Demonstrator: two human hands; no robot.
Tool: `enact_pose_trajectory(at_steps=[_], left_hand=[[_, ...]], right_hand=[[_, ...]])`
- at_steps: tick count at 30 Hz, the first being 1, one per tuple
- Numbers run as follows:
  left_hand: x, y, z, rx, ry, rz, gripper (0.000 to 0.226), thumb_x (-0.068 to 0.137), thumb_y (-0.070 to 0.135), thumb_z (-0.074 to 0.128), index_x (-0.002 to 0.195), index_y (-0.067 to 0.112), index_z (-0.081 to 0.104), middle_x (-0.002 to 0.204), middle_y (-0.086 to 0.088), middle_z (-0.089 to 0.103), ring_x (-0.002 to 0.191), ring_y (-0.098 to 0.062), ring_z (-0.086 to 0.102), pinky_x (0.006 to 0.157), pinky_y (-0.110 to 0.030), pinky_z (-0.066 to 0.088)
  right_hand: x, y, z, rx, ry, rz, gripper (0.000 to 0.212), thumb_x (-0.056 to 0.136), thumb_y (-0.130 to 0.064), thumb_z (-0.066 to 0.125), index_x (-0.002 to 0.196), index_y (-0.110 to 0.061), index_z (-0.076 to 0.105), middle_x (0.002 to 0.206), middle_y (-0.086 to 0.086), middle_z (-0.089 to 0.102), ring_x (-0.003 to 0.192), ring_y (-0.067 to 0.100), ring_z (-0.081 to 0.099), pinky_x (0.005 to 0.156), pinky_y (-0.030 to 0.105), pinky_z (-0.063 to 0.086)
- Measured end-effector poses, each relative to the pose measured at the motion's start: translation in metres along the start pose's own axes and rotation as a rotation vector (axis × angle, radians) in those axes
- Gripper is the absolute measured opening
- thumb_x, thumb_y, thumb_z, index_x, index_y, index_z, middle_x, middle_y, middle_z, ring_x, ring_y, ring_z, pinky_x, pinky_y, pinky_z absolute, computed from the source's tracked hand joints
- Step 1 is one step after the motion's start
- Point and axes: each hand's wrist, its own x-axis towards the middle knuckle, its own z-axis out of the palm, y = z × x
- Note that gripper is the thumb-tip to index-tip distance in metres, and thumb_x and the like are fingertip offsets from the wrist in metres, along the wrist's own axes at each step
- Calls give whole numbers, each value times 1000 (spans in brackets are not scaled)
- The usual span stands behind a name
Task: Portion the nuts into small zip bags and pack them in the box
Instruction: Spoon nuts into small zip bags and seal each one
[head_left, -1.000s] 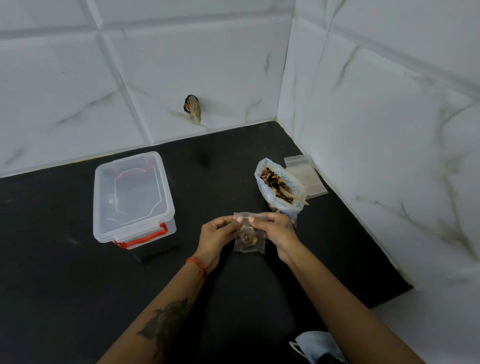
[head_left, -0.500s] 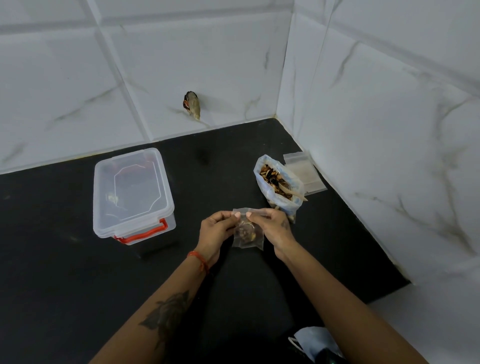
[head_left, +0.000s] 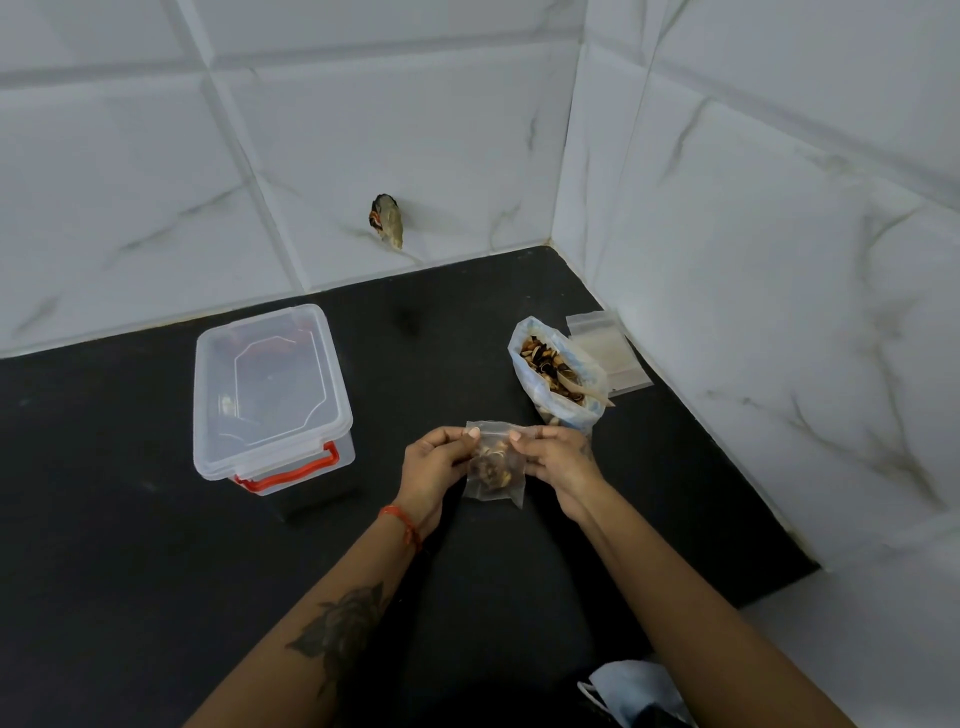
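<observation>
Both hands pinch the top edge of the small clear zip bag of brown nuts (head_left: 493, 467), left hand (head_left: 435, 462) and right hand (head_left: 558, 460). Their fingertips have drawn closer since a second ago, so the seal is likely closing; the lidded clear plastic box (head_left: 270, 387) waits left of them.

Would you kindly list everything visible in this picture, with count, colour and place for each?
storage box: one, clear with red latch, lid on, left on the counter.
large nut bag: one, clear bluish, open, right, behind the hands.
empty zip bags: small stack, clear, by the right wall.
small zip bag: one, clear, nuts inside, held between both hands.
wall object: one, brownish, on the back tiles; unidentifiable.
face mask: one, pale blue, bottom edge.
counter: one, black.
left hand: pinches the bag's top.
right hand: pinches the bag's top.
</observation>
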Motion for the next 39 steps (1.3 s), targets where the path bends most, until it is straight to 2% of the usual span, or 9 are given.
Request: enact_pose_trajectory(at_steps=[8, 11, 14, 18, 27, 30, 33, 36, 39], left_hand=[[2, -1, -1, 4, -2, 14, 14, 88, 10, 63, 75, 7, 61, 81, -8, 68, 81, -20, 67, 79, -35, 57], [3, -2, -3, -48, 4, 30, 16, 89, 10, 61, 73, 8, 60, 77, -7, 66, 76, -17, 66, 71, -30, 57], [3, -1, -3, -84, 37, 32, 16, 90, 12, 60, 75, 10, 59, 77, -6, 67, 71, -13, 66, 65, -27, 56], [3, -2, 1, -70, 110, 27, 13, 90, 16, 61, 78, 11, 60, 83, -8, 64, 77, -17, 62, 67, -28, 54], [-3, 10, 22, -238, 196, -127, 16, 93, 15, 54, 92, 1, 62, 82, -10, 65, 76, -22, 63, 70, -37, 54], [-4, 1, 26, -120, 260, -5, 15, 95, 21, 54, 90, 7, 59, 88, -8, 62, 81, -19, 61, 78, -37, 53], [-7, 1, 28, 23, 306, 215, 19, 96, 24, 53, 82, 12, 54, 79, 0, 56, 71, -9, 54, 62, -18, 48], [-8, 2, 28, 170, 310, 392, 19, 95, 28, 53, 85, 12, 56, 79, 1, 57, 70, -7, 53, 62, -16, 45], [-10, -1, 27, 272, 324, 465, 18, 95, 28, 54, 87, 12, 58, 80, 1, 59, 70, -5, 54, 61, -12, 45]], right_hand=[[-5, 1, 2, 53, -1, -14, 31, 91, -8, 58, 118, 8, 58, 97, 13, 67, 81, 18, 66, 70, 23, 57], [-16, 1, -2, 71, -75, -29, 33, 89, -10, 62, 121, -7, 56, 106, 11, 68, 92, 19, 68, 84, 30, 56], [-27, 6, -4, -120, -74, -3, 48, 78, -10, 75, 119, -18, 52, 104, 9, 69, 93, 20, 69, 79, 32, 57], [-36, 14, -2, -155, -50, -26, 35, 76, 0, 74, 109, -1, 62, 88, 13, 70, 77, 20, 70, 66, 26, 58], [-43, 16, -10, -200, -70, -166, 23, 72, 7, 73, 93, 3, 65, 82, 16, 69, 70, 17, 69, 66, 25, 58], [-46, 6, -12, -187, -134, -84, 26, 75, 0, 74, 99, -2, 66, 94, 16, 71, 84, 22, 70, 73, 30, 58], [-46, -3, -9, -180, -166, -57, 34, 78, -18, 75, 107, -7, 63, 106, 14, 69, 97, 24, 68, 84, 37, 57], [-48, -6, 0, -75, -219, -14, 38, 82, -30, 70, 110, -6, 62, 107, 16, 70, 98, 28, 68, 86, 41, 56], [-47, -5, 8, -46, -191, -58, 32, 85, -23, 68, 111, -4, 64, 103, 13, 72, 96, 25, 70, 88, 41, 55]])
